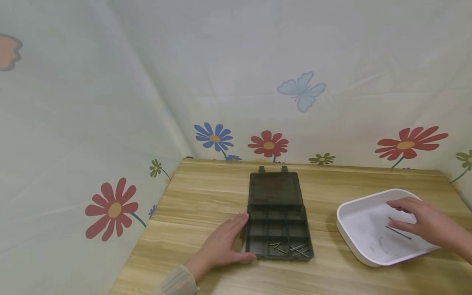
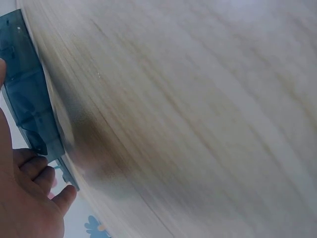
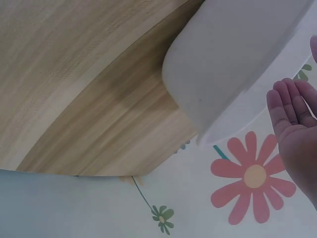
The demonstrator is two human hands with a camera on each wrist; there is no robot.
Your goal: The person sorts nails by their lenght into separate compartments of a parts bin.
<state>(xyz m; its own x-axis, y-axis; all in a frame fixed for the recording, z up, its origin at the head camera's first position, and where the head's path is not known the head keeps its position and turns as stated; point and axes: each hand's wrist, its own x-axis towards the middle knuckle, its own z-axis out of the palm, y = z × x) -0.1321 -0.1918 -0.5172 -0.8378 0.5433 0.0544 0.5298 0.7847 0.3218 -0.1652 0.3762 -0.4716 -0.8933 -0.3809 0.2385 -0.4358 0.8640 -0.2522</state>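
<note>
A dark translucent compartment box (image 1: 276, 231) lies with its lid (image 1: 275, 188) folded back. Thin metal nails or screws (image 1: 298, 248) sit in its two front compartments at the middle and right. My left hand (image 1: 221, 241) rests against the box's left side, fingers extended along it and thumb at the front corner; the left wrist view shows this hand (image 2: 37, 198) beside the box wall (image 2: 29, 94). Over a white tray (image 1: 363, 260), my right hand (image 1: 424, 221) has thumb and forefinger spread apart. One long, thin nail or screw (image 1: 400, 233) lies in the tray, near the thumb tip.
Both containers stand on a wood-grain table (image 1: 206, 188). A pale cloth (image 1: 236, 82) printed with flowers and butterflies hangs behind the table and along its left side. Two latch tabs (image 1: 262, 169) stick out from the lid's far edge.
</note>
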